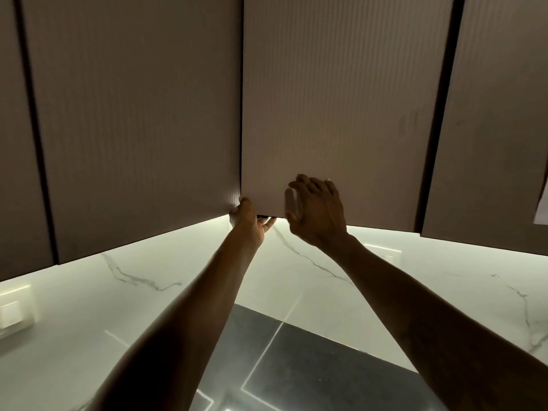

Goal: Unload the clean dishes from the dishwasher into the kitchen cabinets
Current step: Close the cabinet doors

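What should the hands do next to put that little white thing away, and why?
Probably pull the cabinet door outward with the left hand. Its fingers are hooked under the door's bottom corner, and the door looks shut or barely open. The right hand holds a small white item, too blurred to name, in front of the door, so it cannot go in until the door swings open.

Row of ribbed taupe wall cabinet doors (133, 114) across the upper frame, dark gaps between them, bright under-cabinet glow (192, 231) along their lower edge, white grey-veined marble wall (148, 292) below, pale switch plate (14, 310) at lower left, dark glossy surface (296, 366) at bottom centre, thin light lines reflected in it.
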The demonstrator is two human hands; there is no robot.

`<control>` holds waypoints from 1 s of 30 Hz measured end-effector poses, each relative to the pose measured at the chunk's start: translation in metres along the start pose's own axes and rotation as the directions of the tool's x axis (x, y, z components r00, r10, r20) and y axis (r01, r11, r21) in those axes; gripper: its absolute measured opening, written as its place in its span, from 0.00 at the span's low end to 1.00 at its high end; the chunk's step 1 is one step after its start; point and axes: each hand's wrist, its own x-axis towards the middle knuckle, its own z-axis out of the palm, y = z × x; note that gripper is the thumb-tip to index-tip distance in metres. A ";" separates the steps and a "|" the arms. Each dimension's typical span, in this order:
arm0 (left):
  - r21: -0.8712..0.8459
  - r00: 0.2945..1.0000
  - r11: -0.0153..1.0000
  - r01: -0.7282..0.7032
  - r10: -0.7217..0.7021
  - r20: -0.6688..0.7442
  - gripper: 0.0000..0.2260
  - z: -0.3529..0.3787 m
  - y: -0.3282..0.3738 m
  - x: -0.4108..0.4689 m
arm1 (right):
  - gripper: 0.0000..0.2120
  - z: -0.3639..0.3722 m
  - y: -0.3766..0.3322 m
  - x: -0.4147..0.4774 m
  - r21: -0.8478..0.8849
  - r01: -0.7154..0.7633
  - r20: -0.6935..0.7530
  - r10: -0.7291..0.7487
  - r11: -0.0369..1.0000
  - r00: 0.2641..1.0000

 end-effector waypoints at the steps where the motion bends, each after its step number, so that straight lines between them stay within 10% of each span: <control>1: 0.004 1.000 1.000 0.000 0.000 -0.008 0.17 -0.003 0.002 -0.005 | 0.26 -0.002 -0.003 -0.001 0.003 -0.008 -0.005 0.008 1.000 1.000; 30: 0.220 0.951 0.949 -0.227 0.167 0.259 0.14 -0.062 0.009 -0.255 | 0.44 -0.145 -0.125 -0.090 0.366 -0.257 -0.149 0.329 0.894 0.933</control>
